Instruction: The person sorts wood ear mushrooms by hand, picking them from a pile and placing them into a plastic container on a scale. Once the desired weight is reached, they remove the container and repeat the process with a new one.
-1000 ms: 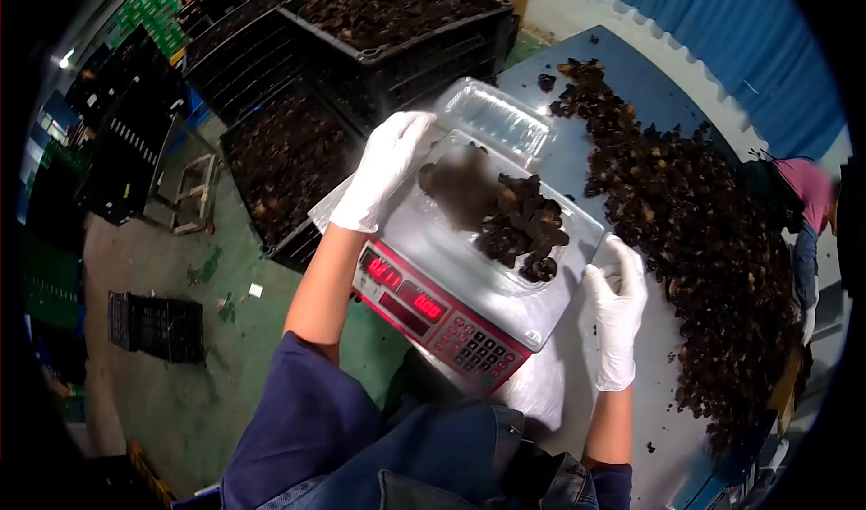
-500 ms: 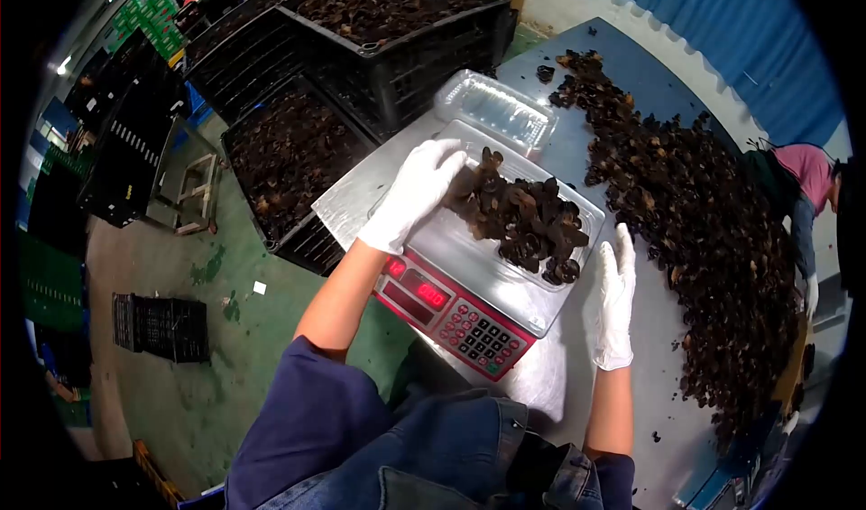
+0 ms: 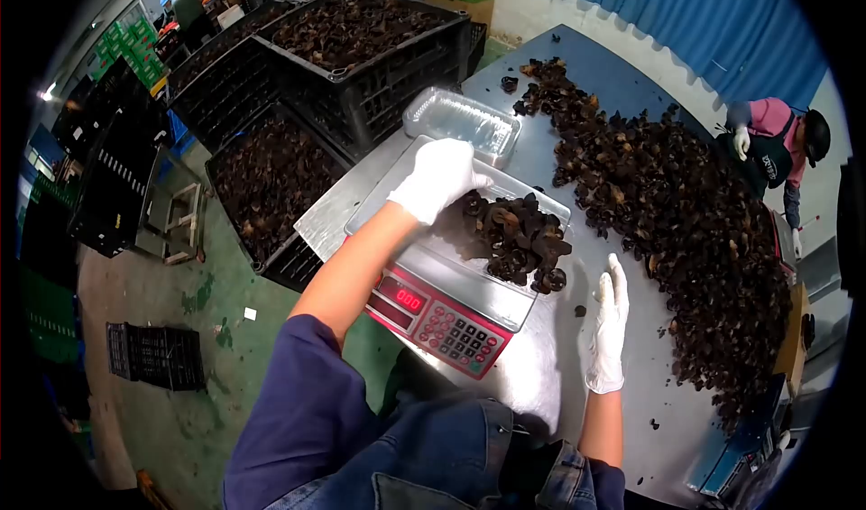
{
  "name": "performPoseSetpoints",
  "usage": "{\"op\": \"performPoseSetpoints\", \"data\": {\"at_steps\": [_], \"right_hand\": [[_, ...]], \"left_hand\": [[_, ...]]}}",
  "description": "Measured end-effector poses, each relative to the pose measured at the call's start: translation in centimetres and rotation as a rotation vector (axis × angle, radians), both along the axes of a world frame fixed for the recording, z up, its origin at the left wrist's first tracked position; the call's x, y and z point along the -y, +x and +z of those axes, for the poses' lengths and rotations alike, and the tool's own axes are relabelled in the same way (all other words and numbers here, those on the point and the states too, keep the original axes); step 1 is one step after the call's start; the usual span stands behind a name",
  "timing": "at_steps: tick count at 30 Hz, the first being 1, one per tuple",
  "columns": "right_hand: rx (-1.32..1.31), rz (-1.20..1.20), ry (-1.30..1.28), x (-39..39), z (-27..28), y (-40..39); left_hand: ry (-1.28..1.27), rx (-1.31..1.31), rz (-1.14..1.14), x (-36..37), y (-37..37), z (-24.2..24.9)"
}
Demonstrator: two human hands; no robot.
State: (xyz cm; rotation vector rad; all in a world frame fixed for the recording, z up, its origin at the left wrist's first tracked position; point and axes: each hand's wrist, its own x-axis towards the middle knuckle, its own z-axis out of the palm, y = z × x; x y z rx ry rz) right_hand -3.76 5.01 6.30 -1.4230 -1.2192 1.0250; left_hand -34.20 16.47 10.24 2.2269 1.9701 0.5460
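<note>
A clear plastic tray [image 3: 552, 205] holding dark, curled fungus pieces [image 3: 519, 239] rests on a red scale [image 3: 433, 316] with a metal pan. The red display shows 0.00. My left hand [image 3: 439, 178], white-gloved, is at the tray's left end with its fingers curled down; what they hold, if anything, is hidden. My right hand [image 3: 611, 325], also gloved, is held beside the scale, fingers stretched upward and holding nothing. Behind the scale sits an empty clear tray [image 3: 465, 124].
A large heap of dark fungus [image 3: 677, 230] covers the table's right part. Black crates [image 3: 347, 104] of the same pieces stand at the left. A co-worker [image 3: 774, 140] in a dark apron is beyond the heap. A black crate [image 3: 155, 355] sits on the green floor.
My left hand has curled its fingers down at the tray. The view has shifted, and the co-worker at the right is now more upright.
</note>
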Motion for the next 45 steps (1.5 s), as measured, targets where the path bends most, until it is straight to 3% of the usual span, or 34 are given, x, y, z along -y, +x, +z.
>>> {"op": "performPoseSetpoints", "data": {"at_steps": [1, 3, 6, 8, 11, 12, 17, 19, 21, 24, 27, 28, 29, 30, 33, 35, 36, 37, 39, 40, 41, 43, 44, 45], "right_hand": [[-0.002, -0.003, 0.003, 0.4, 0.1, 0.2], [-0.016, -0.024, -0.027, 1.3, 0.5, 0.5], [-0.083, -0.049, -0.046, 1.2, -1.3, 2.6], [-0.106, -0.05, -0.039, 1.2, -2.2, 3.4], [-0.105, -0.039, -0.015, 1.4, -2.7, 3.6], [-0.083, -0.031, 0.008, 1.4, -2.8, 3.6], [-0.054, 0.006, 0.034, 1.3, -3.6, 3.4], [-0.06, 0.002, 0.023, 1.3, -3.8, 3.5], [-0.015, 0.005, 0.061, 1.5, -4.1, 4.0], [0.024, -0.038, 0.058, 2.0, -3.8, 4.6], [-0.025, -0.061, 0.004, 2.2, -5.7, 6.0], [-0.049, -0.131, -0.057, 2.6, -4.6, 5.4], [-0.072, -0.198, -0.119, 2.9, -3.5, 4.8], [-0.107, -0.182, -0.096, 2.9, -4.1, 5.6], [-0.3, -0.321, -0.055, 3.4, -5.3, 8.2], [-0.235, -0.355, -0.04, 3.7, -4.7, 8.8], [-0.192, -0.359, -0.048, 3.6, -4.6, 9.1], [-0.15, -0.366, -0.056, 3.6, -4.4, 9.2], [-0.229, -0.308, -0.07, 3.6, -3.7, 7.7], [-0.315, -0.256, -0.084, 3.5, -3.5, 6.8], [-0.257, -0.19, -0.052, 3.2, -3.9, 6.2], [-0.11, -0.041, -0.076, 1.9, -3.3, 4.5], [-0.146, -0.018, -0.101, 1.1, -2.8, 3.0], [-0.181, 0.003, -0.125, 0.3, -2.2, 1.4]], "left_hand": [[-0.036, -0.124, -0.015, -0.6, 0.1, -0.7], [0.03, -0.106, -0.064, -1.4, -0.3, -2.7], [0.156, 0.016, -0.024, -0.6, 0.2, -2.5], [0.299, 0.252, 0.043, 1.1, 0.9, -0.5], [0.167, 0.397, -0.08, 3.6, 0.6, 1.9], [0.098, 0.379, -0.173, 3.7, -0.1, 1.8], [0.075, 0.174, -0.152, 4.8, 0.0, 1.8], [-0.019, -0.02, -0.15, 4.1, 0.2, 1.2], [0.045, -0.037, -0.148, 3.5, 0.3, 0.8], [0.304, 0.151, 0.052, 4.3, 1.6, 3.2], [0.412, 0.275, -0.111, 7.7, 7.4, 3.9], [0.589, -0.084, -0.453, 9.2, 9.0, 3.4], [0.69, 0.004, -0.415, 10.9, 11.6, 2.2], [0.169, -0.141, -0.385, 11.6, 16.5, 0.8], [0.077, -0.305, -0.441, 12.7, 25.4, -7.2], [0.032, -0.321, -0.386, 12.3, 28.2, -10.3], [-0.056, -0.524, -0.538, 12.7, 26.9, -7.8], [-0.052, -0.517, -0.528, 12.9, 26.0, -7.3], [0.097, -0.215, -0.622, 13.7, 24.2, -6.6], [0.164, 0.102, -0.611, 13.7, 21.9, -5.6], [0.065, 0.325, -0.625, 13.7, 17.1, -1.3], [0.658, 0.233, -0.274, 11.8, 11.7, -0.8], [0.122, 0.07, -0.127, 10.7, 8.6, 2.1], [0.58, -0.008, 0.072, 9.1, 5.3, -4.8]]}}
